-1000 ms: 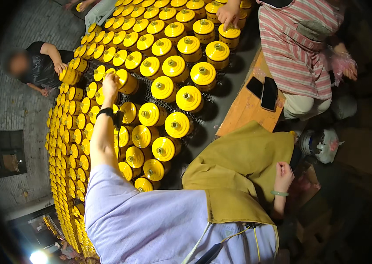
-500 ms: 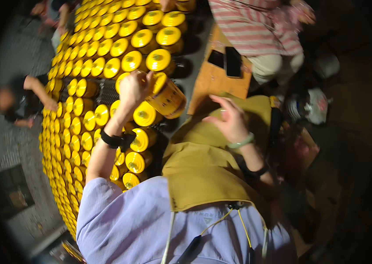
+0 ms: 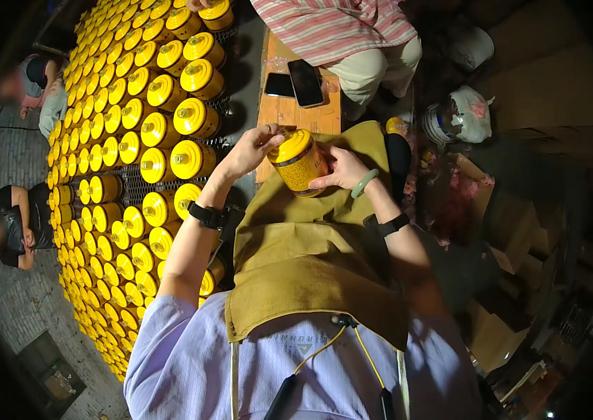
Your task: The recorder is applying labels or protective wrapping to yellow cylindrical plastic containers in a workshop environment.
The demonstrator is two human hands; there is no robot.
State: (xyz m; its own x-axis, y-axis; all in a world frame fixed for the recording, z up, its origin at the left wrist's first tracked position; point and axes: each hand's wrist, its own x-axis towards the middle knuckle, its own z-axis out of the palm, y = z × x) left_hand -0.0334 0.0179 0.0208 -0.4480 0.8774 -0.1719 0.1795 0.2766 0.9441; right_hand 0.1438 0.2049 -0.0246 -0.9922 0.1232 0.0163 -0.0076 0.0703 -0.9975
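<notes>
Two hands now hold one yellow jar (image 3: 298,163) over the apron (image 3: 310,238), in front of the person's chest. One second ago the left hand (image 3: 249,150) was stretched out to the rows of yellow jars (image 3: 135,133); half a second ago it was lifting a single jar clear of them while the right hand (image 3: 342,168) waited over the apron. The jar is now well apart from the rows, so the pick-up is judged complete and the work has passed to handling this one piece close up.

Left grip: fingers curled against the lid edge on the side of the jar facing the rows, clenched on the jar. Right grip: palm and fingers wrapped round the body on the far side from the rows, also grasping the jar. A pale green bangle (image 3: 364,183) sits on the right wrist, a black watch (image 3: 207,215) on the left.

The jar is tilted, lid toward the wooden table (image 3: 300,112) beyond it. Its lid is smooth glossy yellow with a small centre knob; its body is a darker yellow with fine surface patterning. Two phones (image 3: 296,82) lie on the table.
</notes>
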